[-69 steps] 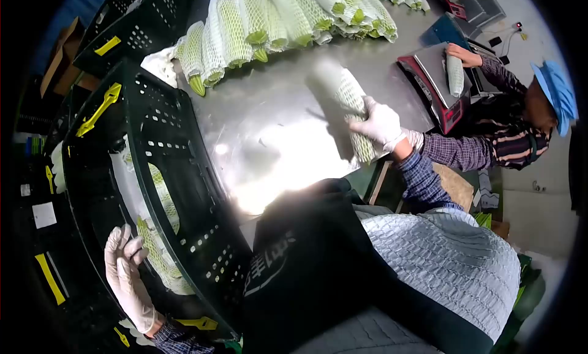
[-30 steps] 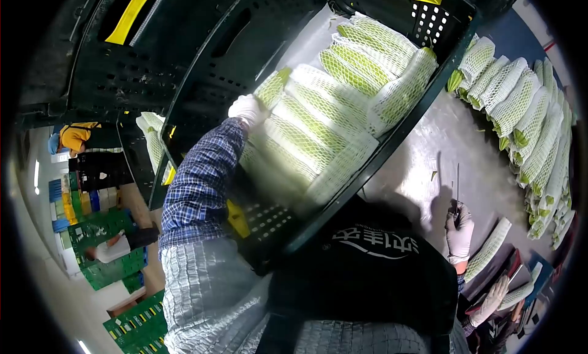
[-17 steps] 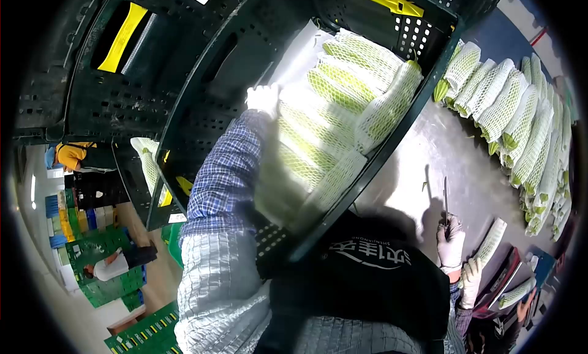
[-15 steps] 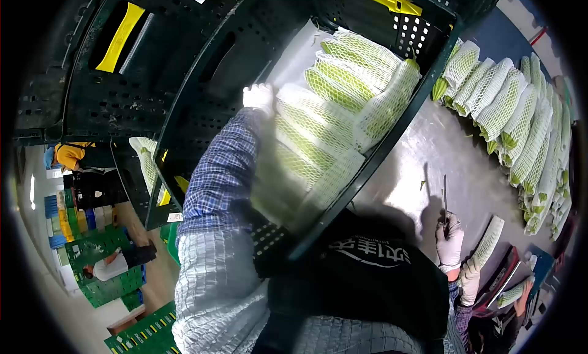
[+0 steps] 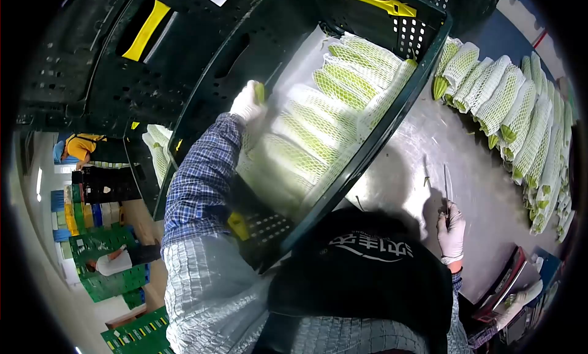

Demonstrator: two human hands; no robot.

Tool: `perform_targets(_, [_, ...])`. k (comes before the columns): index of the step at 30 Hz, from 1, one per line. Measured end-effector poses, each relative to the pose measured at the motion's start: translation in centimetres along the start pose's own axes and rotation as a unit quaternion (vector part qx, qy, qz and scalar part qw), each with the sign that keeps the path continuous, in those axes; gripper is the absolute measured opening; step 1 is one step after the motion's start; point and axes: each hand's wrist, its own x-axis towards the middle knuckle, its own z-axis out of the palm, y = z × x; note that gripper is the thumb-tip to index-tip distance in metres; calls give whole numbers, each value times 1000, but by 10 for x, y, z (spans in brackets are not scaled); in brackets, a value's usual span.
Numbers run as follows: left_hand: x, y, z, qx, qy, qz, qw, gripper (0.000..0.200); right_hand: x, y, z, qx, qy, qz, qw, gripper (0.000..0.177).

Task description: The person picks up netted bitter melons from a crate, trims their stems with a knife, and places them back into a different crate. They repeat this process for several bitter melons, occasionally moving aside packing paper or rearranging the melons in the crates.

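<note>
My left hand [image 5: 247, 103], in a white glove, is inside the dark green crate [image 5: 205, 78]. Its fingers are closed round the end of a green gourd [image 5: 260, 93], whose body is partly hidden by my hand and sleeve. Beside it, several pale green gourds in white net sleeves [image 5: 318, 124] lie in rows on a sheet of clear plastic [image 5: 300, 57]. Over the metal table [image 5: 398, 170], my gloved right hand [image 5: 451, 234] grips a thin knife [image 5: 446, 181], blade pointing away from me.
A long row of netted gourds [image 5: 508, 103] lies along the table's far right. Another person's gloved hand [image 5: 511, 308] is near a red-edged tray [image 5: 499, 286] at lower right. More dark crates [image 5: 92, 60] stand at left, and people [image 5: 116, 262] are in the background.
My left hand has shifted slightly left, and a green gourd tip now shows beside it. The co-worker's hand and its netted gourd have left the spot beside my right hand, which still holds the knife.
</note>
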Motion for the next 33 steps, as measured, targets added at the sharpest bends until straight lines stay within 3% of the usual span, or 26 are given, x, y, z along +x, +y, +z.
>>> perform_targets(2, [-14, 0, -27, -54, 25, -6, 998, 72, 2, -8, -5, 33, -19, 30, 999, 36])
perform_targets(4, [-37, 18, -62, -93, 77, -7, 993, 70, 13, -23, -12, 36, -42, -7, 998, 42])
perform_targets(6, [-49, 16, -99, -194, 147, 102, 965, 61, 29, -42, -20, 32, -65, -33, 997, 42])
perform_targets(8, [-77, 27, -144, -276, 180, 219, 918, 59, 58, -69, -26, 44, -14, -166, 985, 41])
perform_targets(9, [-98, 43, -167, -298, 205, 229, 904, 58, 71, -95, -38, 75, -49, -99, 991, 42])
perform_targets(10, [-118, 56, -186, -318, 229, 239, 888, 57, 77, -134, -38, 184, -23, -28, 982, 43])
perform_targets(11, [-131, 61, -200, -386, 220, 273, 853, 60, 86, -162, -42, 291, -45, -57, 954, 43])
perform_targets(14, [-167, 86, -217, -517, 206, 333, 761, 57, 104, -258, -41, 299, -90, -174, 934, 42])
perform_targets(16, [-181, 106, -216, -609, 155, 358, 690, 47, 122, -299, -18, 278, -120, -334, 893, 50])
perform_targets(18, [-181, 113, -211, -668, 105, 377, 633, 52, 127, -333, -12, 282, -272, -335, 857, 60])
perform_targets(20, [-184, 124, -207, -718, 89, 394, 567, 43, 130, -352, 4, 359, -413, -327, 770, 66])
perform_targets(23, [-183, 125, -204, -731, 36, 418, 538, 33, 114, -362, 16, 438, -431, -267, 742, 78])
perform_targets(24, [-192, 136, -201, -709, 53, 401, 578, 40, 112, -364, 21, 448, -424, -276, 737, 75])
perform_targets(26, [-198, 133, -184, -740, -45, 380, 553, 59, 100, -371, 26, 450, -369, -284, 762, 70])
perform_targets(27, [-205, 130, -166, -770, -100, 332, 536, 76, 101, -374, 30, 455, -365, -270, 766, 59])
perform_targets(30, [-200, 129, -123, -863, -158, 252, 408, 71, 109, -382, 36, 328, -307, -282, 848, 58])
perform_targets(32, [-199, 121, -115, -857, -162, 215, 439, 52, 130, -372, 60, 263, -256, -345, 864, 51])
perform_targets(33, [-198, 118, -111, -859, -161, 219, 434, 52, 128, -372, 61, 225, -222, -356, 880, 50])
